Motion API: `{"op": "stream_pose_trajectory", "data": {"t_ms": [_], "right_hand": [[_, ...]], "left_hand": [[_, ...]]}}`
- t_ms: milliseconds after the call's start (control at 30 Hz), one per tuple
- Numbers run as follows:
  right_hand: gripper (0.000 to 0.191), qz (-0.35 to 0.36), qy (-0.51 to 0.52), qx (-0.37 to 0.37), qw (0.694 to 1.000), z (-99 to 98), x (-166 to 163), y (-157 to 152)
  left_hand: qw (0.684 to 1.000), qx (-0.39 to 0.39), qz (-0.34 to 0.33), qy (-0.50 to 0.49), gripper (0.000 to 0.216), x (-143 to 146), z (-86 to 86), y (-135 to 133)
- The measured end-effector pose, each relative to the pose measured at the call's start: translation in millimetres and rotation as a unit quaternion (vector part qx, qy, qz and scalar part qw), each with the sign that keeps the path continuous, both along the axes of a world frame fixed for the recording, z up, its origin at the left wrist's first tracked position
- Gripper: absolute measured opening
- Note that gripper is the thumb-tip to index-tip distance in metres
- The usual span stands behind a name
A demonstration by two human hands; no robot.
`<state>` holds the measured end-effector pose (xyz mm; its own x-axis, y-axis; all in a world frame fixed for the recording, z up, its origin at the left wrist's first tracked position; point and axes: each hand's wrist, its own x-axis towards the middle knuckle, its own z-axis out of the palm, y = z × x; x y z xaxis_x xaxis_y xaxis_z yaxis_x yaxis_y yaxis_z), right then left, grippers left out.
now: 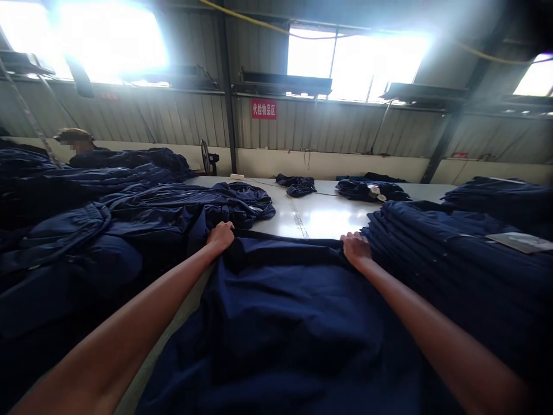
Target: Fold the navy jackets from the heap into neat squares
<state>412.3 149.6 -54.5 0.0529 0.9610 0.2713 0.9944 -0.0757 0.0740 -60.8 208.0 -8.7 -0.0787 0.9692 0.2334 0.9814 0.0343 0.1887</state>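
Fingers (225,229) of the left hand (220,237) are curled down over the far edge of a navy garment (294,328), and the cloth is pinched against the palm side (the thumb cannot be made out). Fingers (352,241) of the right hand (356,251) are bent over the same edge further right and are kept close together, not spread. Between the hands, that edge is folded into a dark, slack band. The garment is laid over the near part of a white table (328,218) and is spread toward the camera wearer, running past the bottom of the view, with both bare forearms held above it.

Just left of the left hand, a loose heap of navy clothes (173,216) is piled up, with more of the same cloth banked toward the left. Just right of the right hand, a neater navy stack (444,271) is laid in layers, and a pale card (521,242) is set on top of it. Two small navy bundles (296,185) (371,191) are left well apart on the far side of the table. Behind the heap at far left, a person (74,141) is seen low down. Further back, a black fan (206,158) is placed by the wall, and a red sign (264,108) is mounted on the ribbed metal cladding.
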Motion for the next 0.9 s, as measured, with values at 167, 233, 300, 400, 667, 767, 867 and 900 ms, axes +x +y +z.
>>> {"op": "stream_pose_trajectory", "data": {"t_ms": [167, 233, 300, 400, 667, 767, 867, 900], "right_hand": [[0.048, -0.071, 0.045, 0.028, 0.996, 3.3, 6, 2], [0.048, -0.083, 0.065, 0.008, 0.994, 1.4, 2, 4], [0.053, -0.084, 0.079, -0.007, 0.993, 0.5, -6, 6], [0.061, -0.050, 0.089, -0.020, 0.995, 0.9, -22, 7], [0.070, -0.022, 0.118, -0.143, 0.982, -39.0, -24, -1], [0.071, -0.023, 0.124, -0.140, 0.982, -50.4, -17, -1], [0.070, -0.020, 0.121, -0.137, 0.983, -51.1, -15, 1], [0.070, -0.019, 0.119, -0.138, 0.983, -50.4, -15, 2]], "left_hand": [[1.000, 0.003, 0.004, -0.011, 0.039, 7, 6.1, 2], [1.000, 0.001, 0.002, -0.012, 0.043, 18, 3.0, 1], [1.000, 0.003, -0.010, -0.012, 0.050, 35, -3.3, -5], [0.997, 0.000, -0.071, 0.002, 0.052, 61, -17.9, -19], [0.987, -0.088, -0.133, 0.022, 0.063, 51, -63.6, -46], [0.989, -0.085, -0.123, 0.016, 0.065, 42, -71.1, -47], [0.990, -0.079, -0.117, 0.012, 0.063, 42, -73.1, -46], [0.990, -0.079, -0.116, 0.011, 0.062, 43, -73.4, -45]]}}
